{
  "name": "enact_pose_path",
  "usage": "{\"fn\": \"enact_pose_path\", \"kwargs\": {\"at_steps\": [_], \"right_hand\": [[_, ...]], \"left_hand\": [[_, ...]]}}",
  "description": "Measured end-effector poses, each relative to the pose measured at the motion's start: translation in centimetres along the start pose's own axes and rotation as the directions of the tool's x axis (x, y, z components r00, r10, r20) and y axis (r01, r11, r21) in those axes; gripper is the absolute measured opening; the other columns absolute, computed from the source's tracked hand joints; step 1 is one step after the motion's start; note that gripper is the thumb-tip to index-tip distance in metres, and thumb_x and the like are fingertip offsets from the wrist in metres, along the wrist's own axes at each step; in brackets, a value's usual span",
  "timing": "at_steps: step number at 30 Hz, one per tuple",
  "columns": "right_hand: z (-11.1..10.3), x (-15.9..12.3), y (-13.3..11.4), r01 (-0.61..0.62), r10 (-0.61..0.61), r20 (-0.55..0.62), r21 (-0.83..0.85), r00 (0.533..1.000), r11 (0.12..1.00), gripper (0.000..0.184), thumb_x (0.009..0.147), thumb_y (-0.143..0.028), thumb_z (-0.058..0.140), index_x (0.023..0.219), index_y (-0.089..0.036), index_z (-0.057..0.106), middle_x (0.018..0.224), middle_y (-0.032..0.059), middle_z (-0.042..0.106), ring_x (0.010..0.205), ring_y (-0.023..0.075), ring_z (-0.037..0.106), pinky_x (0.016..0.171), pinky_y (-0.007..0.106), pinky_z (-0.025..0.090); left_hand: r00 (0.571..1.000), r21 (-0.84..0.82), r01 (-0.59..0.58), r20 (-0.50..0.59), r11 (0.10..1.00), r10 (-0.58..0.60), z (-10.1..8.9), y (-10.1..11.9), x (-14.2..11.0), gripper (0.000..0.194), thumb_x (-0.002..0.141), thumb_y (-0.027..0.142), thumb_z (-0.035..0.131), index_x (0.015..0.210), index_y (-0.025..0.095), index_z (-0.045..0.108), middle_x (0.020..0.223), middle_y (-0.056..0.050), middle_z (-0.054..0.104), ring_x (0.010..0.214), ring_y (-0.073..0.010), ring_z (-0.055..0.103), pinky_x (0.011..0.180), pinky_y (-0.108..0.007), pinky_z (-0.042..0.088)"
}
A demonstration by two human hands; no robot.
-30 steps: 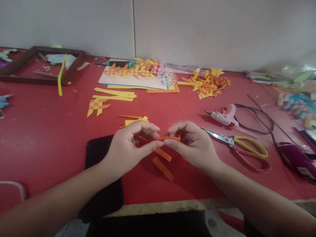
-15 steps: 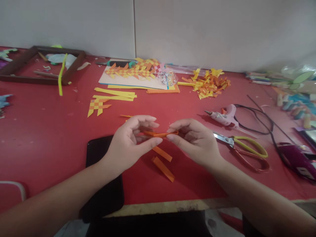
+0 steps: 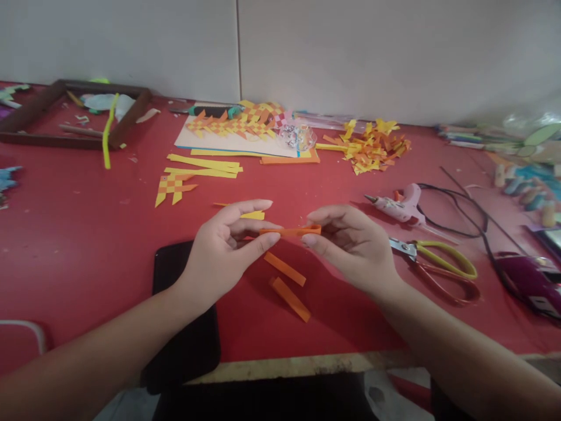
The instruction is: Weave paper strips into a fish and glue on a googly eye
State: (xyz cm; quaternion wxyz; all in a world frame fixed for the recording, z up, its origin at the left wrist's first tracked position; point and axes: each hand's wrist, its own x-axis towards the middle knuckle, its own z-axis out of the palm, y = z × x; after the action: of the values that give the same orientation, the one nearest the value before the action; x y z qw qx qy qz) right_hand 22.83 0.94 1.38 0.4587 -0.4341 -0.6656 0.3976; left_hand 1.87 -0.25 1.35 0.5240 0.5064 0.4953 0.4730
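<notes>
Between my two hands is a folded orange paper strip (image 3: 291,232), held level above the red table. My left hand (image 3: 234,245) pinches its left end between thumb and a finger. At the other end, where the strip bends into a small loop, my right hand (image 3: 350,245) has thumb and index finger around it. Two orange strips (image 3: 286,269) lie on the table just below. A yellow strip (image 3: 254,216) shows partly behind my left fingers. A black phone-like slab (image 3: 186,339) sits under my left forearm.
Right of my hand lie scissors (image 3: 442,257) and a pink glue gun (image 3: 403,206) with its black cord. Further back are yellow strips (image 3: 204,166), a woven paper fish (image 3: 172,188), and a heap of scraps (image 3: 372,149). A brown frame (image 3: 56,140) stands back left.
My hands have drawn slightly apart, the right one shifting right. The orange strip shows more of its length, and its looped right end is now visible. More of the yellow strip shows behind.
</notes>
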Motion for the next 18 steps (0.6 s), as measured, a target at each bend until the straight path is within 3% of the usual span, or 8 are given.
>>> {"fn": "enact_pose_path", "kwargs": {"at_steps": [4, 8, 12, 18], "right_hand": [[0.26, -0.02, 0.21, 0.025, -0.025, -0.041, -0.012, 0.999, 1.0, 0.018, 0.08, -0.027, 0.078, 0.093, -0.024, 0.065, 0.082, 0.0, 0.068, 0.068, 0.0111, 0.064, 0.063, 0.023, 0.057], [0.37, -0.05, 0.18, 0.013, -0.013, -0.017, 0.006, 1.0, 1.0, 0.02, 0.08, -0.03, 0.078, 0.092, -0.023, 0.065, 0.081, 0.0005, 0.068, 0.069, 0.0122, 0.065, 0.063, 0.025, 0.057], [0.14, 0.05, -0.29, -0.002, 0.001, 0.017, 0.069, 1.0, 0.998, 0.018, 0.083, -0.034, 0.076, 0.093, -0.024, 0.065, 0.087, 0.0018, 0.07, 0.077, 0.013, 0.069, 0.071, 0.025, 0.06], [-0.03, 0.16, -0.2, -0.032, 0.035, -0.028, 0.077, 0.999, 0.996, 0.019, 0.081, -0.035, 0.078, 0.091, -0.024, 0.066, 0.084, 0.0011, 0.071, 0.076, 0.0129, 0.07, 0.072, 0.025, 0.061]], "left_hand": [[0.999, -0.032, -0.044, 0.014, 0.999, 0.044, 0.14, 0.0, -0.02, 0.045, 0.075, 0.028, 0.082, 0.116, 0.023, 0.063, 0.097, -0.004, 0.076, 0.093, -0.0195, 0.073, 0.08, -0.029, 0.059], [0.997, -0.032, -0.083, 0.007, 0.996, 0.083, 0.11, -0.33, -0.01, 0.037, 0.076, 0.028, 0.082, 0.108, 0.022, 0.066, 0.088, -0.002, 0.074, 0.087, -0.0177, 0.073, 0.077, -0.026, 0.059], [0.998, -0.018, -0.068, 0.011, 0.997, 0.068, -0.07, -0.56, 0.0, 0.031, 0.079, 0.029, 0.08, 0.107, 0.024, 0.068, 0.088, -0.001, 0.075, 0.087, -0.0169, 0.073, 0.078, -0.026, 0.059], [1.0, -0.038, -0.016, 0.011, 0.999, 0.016, -0.13, -0.56, 0.03, 0.033, 0.078, 0.031, 0.08, 0.109, 0.026, 0.068, 0.092, -0.001, 0.077, 0.088, -0.0162, 0.073, 0.076, -0.024, 0.059]]}}
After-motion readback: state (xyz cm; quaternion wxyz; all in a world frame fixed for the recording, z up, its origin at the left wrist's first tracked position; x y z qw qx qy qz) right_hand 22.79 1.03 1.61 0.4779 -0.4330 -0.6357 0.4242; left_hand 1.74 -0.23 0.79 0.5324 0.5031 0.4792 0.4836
